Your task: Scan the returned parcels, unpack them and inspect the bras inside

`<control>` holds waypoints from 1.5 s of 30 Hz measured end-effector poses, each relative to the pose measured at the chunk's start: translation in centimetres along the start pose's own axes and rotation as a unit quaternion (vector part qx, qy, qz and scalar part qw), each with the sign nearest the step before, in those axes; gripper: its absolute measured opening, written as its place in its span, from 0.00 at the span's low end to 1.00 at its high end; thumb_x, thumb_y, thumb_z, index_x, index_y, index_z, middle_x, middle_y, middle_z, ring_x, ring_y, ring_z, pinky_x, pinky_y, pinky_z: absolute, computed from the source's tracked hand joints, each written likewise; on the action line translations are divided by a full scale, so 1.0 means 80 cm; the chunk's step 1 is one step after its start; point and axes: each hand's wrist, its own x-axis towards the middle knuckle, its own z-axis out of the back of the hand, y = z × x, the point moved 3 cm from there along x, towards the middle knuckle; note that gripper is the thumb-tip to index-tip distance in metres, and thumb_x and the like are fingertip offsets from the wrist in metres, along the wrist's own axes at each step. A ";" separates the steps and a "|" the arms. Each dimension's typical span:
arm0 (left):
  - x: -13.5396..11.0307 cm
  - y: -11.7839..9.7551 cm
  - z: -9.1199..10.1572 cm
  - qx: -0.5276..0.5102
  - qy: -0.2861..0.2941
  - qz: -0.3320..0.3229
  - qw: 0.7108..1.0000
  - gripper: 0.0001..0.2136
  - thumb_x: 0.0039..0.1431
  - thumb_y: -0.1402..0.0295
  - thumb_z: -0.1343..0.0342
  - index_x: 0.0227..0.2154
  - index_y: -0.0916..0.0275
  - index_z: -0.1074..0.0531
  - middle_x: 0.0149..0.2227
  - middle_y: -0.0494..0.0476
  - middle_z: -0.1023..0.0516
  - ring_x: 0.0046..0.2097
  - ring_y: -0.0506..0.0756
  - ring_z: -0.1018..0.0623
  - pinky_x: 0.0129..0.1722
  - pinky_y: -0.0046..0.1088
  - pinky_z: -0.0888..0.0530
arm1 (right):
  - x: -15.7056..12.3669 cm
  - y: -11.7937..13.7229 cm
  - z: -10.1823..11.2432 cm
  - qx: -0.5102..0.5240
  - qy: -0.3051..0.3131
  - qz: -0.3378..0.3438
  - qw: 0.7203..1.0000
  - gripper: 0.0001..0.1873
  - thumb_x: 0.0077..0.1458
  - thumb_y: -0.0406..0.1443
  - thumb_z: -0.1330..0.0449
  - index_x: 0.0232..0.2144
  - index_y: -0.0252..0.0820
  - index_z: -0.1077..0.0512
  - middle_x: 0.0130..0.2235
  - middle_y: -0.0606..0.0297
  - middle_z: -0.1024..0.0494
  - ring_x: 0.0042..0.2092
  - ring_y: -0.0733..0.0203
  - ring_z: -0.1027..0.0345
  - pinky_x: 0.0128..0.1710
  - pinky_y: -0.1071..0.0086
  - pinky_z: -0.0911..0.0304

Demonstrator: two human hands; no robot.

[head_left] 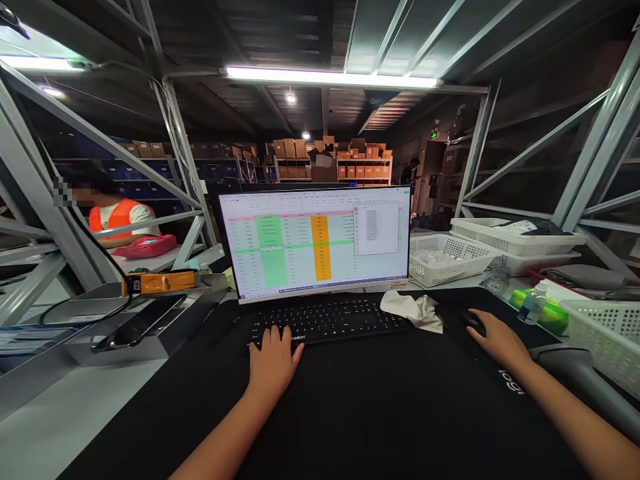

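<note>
My left hand rests with fingers spread on the left end of a black keyboard. On the right side of the black desk mat, my right hand is closed over a dark computer mouse, which shows only in part. Behind the keyboard stands a monitor with a spreadsheet in green, orange and pink bands and a small window at its right. A crumpled white cloth lies between the keyboard's right end and the mouse.
White plastic baskets stand at the right, near a small clear bottle and a grey handheld device. At the left are a dark tablet-like device and an orange object. A person in an orange vest sits beyond the metal frame.
</note>
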 end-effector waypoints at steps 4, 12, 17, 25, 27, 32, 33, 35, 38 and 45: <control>-0.001 0.001 -0.001 -0.005 -0.005 -0.002 1.000 0.25 0.69 0.57 0.56 0.61 0.69 0.33 0.62 0.78 0.33 0.63 0.72 0.33 0.55 0.61 0.32 | 0.000 -0.001 -0.001 -0.001 0.000 0.001 1.000 0.29 0.55 0.47 0.50 0.54 0.38 0.31 0.55 0.49 0.25 0.55 0.45 0.29 0.59 0.51 0.36; -0.001 0.000 0.002 0.005 0.000 -0.001 1.000 0.25 0.69 0.57 0.57 0.61 0.67 0.33 0.62 0.77 0.33 0.63 0.71 0.33 0.56 0.60 0.32 | 0.000 -0.002 -0.002 0.026 -0.013 0.014 0.999 0.26 0.54 0.46 0.48 0.52 0.40 0.30 0.53 0.50 0.25 0.56 0.46 0.31 0.59 0.52 0.36; -0.001 0.000 0.003 0.003 0.001 -0.002 1.000 0.25 0.70 0.57 0.58 0.61 0.68 0.33 0.62 0.78 0.33 0.63 0.71 0.33 0.56 0.60 0.32 | -0.001 -0.001 -0.001 0.022 -0.004 0.018 1.000 0.25 0.55 0.44 0.49 0.51 0.40 0.29 0.52 0.51 0.25 0.55 0.47 0.30 0.58 0.53 0.36; -0.001 -0.001 0.002 0.000 -0.002 -0.002 1.000 0.26 0.69 0.57 0.57 0.61 0.69 0.33 0.63 0.79 0.34 0.63 0.72 0.34 0.56 0.60 0.33 | -0.001 -0.009 -0.007 0.006 0.005 0.008 1.000 0.22 0.56 0.45 0.48 0.49 0.46 0.26 0.54 0.53 0.27 0.55 0.48 0.31 0.58 0.53 0.35; -0.001 -0.001 0.002 -0.001 -0.001 -0.002 1.000 0.25 0.69 0.57 0.57 0.61 0.69 0.33 0.62 0.78 0.33 0.63 0.72 0.33 0.56 0.60 0.33 | -0.002 -0.009 -0.006 0.005 0.005 0.006 1.000 0.22 0.57 0.46 0.48 0.49 0.46 0.26 0.55 0.54 0.28 0.55 0.47 0.31 0.57 0.52 0.35; -0.002 -0.001 0.006 -0.005 0.003 0.000 1.000 0.25 0.69 0.57 0.57 0.60 0.68 0.32 0.62 0.78 0.33 0.63 0.72 0.33 0.56 0.60 0.33 | -0.004 -0.001 0.000 0.006 -0.004 0.010 1.000 0.24 0.56 0.45 0.48 0.51 0.43 0.28 0.54 0.53 0.28 0.55 0.48 0.31 0.57 0.54 0.34; -0.002 -0.001 0.006 -0.004 0.003 0.000 1.000 0.25 0.69 0.57 0.57 0.60 0.68 0.32 0.62 0.78 0.33 0.63 0.71 0.34 0.56 0.60 0.33 | -0.004 0.000 0.001 0.003 -0.003 0.012 1.000 0.23 0.56 0.44 0.48 0.51 0.44 0.28 0.54 0.53 0.28 0.55 0.48 0.31 0.57 0.54 0.34; -0.002 -0.001 0.006 -0.001 0.005 0.002 1.000 0.25 0.69 0.57 0.58 0.61 0.67 0.33 0.62 0.78 0.33 0.63 0.71 0.34 0.56 0.60 0.33 | -0.004 0.002 0.002 -0.003 0.000 0.011 1.000 0.22 0.55 0.44 0.48 0.49 0.45 0.28 0.54 0.54 0.28 0.55 0.49 0.30 0.57 0.55 0.35; -0.001 -0.001 0.003 0.003 0.004 0.001 1.000 0.26 0.70 0.56 0.58 0.61 0.67 0.33 0.63 0.78 0.33 0.63 0.71 0.34 0.56 0.60 0.33 | -0.005 0.002 0.002 -0.011 0.000 0.008 1.000 0.21 0.55 0.44 0.48 0.49 0.45 0.28 0.54 0.54 0.28 0.55 0.48 0.31 0.58 0.54 0.35; -0.002 0.000 0.002 -0.001 0.004 0.000 1.000 0.26 0.69 0.56 0.58 0.61 0.68 0.33 0.63 0.78 0.34 0.63 0.72 0.34 0.56 0.60 0.33 | -0.004 0.002 0.004 0.006 0.014 0.001 1.000 0.31 0.55 0.43 0.47 0.61 0.42 0.37 0.54 0.53 0.26 0.54 0.47 0.29 0.57 0.53 0.35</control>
